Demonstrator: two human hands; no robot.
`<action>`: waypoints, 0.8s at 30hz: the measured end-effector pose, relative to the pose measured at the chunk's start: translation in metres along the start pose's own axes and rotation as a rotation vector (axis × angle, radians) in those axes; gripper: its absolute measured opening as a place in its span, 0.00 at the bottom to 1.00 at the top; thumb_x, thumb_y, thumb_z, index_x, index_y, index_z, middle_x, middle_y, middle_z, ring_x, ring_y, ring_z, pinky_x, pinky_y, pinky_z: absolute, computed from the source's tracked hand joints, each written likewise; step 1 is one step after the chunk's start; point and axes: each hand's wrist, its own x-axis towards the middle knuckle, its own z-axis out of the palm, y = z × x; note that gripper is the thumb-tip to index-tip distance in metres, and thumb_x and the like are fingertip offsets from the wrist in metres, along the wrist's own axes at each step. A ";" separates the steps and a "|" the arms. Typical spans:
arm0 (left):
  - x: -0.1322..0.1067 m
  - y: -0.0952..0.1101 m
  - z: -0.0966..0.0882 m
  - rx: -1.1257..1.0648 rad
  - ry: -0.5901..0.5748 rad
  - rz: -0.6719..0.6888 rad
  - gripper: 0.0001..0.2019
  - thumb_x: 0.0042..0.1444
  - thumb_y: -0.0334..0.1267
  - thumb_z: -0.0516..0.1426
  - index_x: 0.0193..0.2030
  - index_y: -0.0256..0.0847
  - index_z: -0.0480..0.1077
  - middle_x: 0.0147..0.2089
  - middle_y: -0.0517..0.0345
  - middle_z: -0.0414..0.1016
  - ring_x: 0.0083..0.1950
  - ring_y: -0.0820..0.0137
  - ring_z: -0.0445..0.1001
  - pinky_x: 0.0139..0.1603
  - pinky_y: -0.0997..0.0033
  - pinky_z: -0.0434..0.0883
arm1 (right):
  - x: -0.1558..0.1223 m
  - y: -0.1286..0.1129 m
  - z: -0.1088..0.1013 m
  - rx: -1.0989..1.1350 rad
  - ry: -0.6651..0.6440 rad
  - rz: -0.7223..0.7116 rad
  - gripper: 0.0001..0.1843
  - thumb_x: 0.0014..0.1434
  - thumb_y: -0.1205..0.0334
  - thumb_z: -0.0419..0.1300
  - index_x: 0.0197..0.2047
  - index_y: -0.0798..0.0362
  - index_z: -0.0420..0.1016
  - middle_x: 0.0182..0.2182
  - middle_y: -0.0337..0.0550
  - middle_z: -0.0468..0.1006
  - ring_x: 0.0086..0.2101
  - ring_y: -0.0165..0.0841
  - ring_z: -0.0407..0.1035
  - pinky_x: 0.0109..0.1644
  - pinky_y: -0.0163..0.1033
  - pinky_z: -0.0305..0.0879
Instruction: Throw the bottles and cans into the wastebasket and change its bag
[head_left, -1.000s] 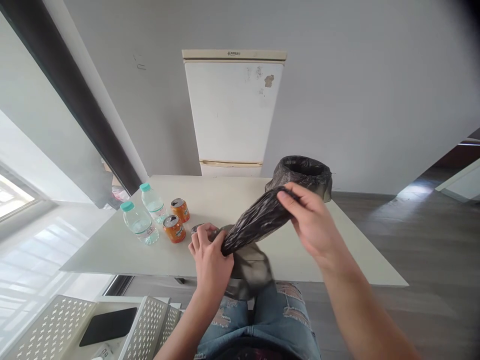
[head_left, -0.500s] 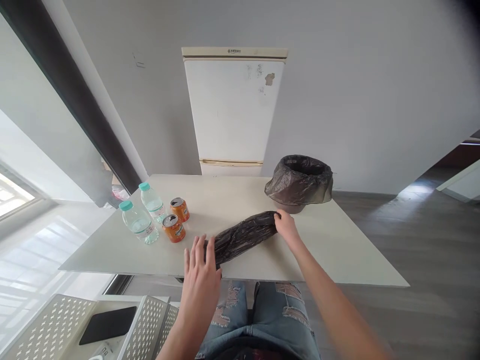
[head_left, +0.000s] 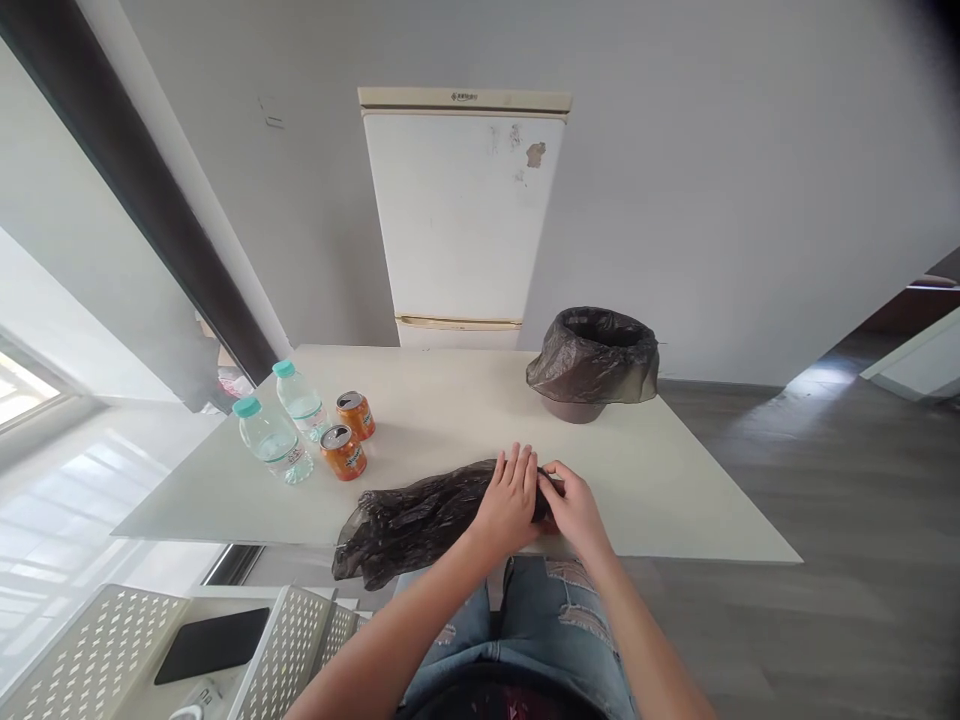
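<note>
A black plastic bag (head_left: 427, 515) is stretched along the front of the table, its loose left end drooping over the edge. Flat on top of it, near its right end, lies my left hand (head_left: 511, 500) with fingers stretched out side by side. My right hand (head_left: 574, 510) pinches the bag's right end between thumb and fingers, just beside my left hand. Behind them stands a bin (head_left: 574, 411) lined with another black bag (head_left: 592, 360), whose rim is folded down over the outside.
On the left of the white table (head_left: 442, 400) stand two clear bottles (head_left: 274, 443) with turquoise caps and two open orange cans (head_left: 343, 453). Below left, a perforated white basket (head_left: 112, 640) sits beside a black tablet-like object (head_left: 212, 645). A fridge (head_left: 461, 210) stands behind the table.
My left hand has slid right from the bag's left end to beside my right hand. The left end now spreads loose over the edge. My right hand has come slightly nearer.
</note>
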 end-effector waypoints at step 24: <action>-0.058 -0.095 -0.041 0.258 -0.181 -0.123 0.16 0.69 0.45 0.58 0.58 0.41 0.68 0.56 0.44 0.71 0.56 0.53 0.68 0.55 0.56 0.65 | 0.025 0.091 -0.096 -0.616 0.279 0.198 0.19 0.73 0.53 0.41 0.41 0.48 0.70 0.29 0.49 0.75 0.27 0.41 0.64 0.33 0.42 0.52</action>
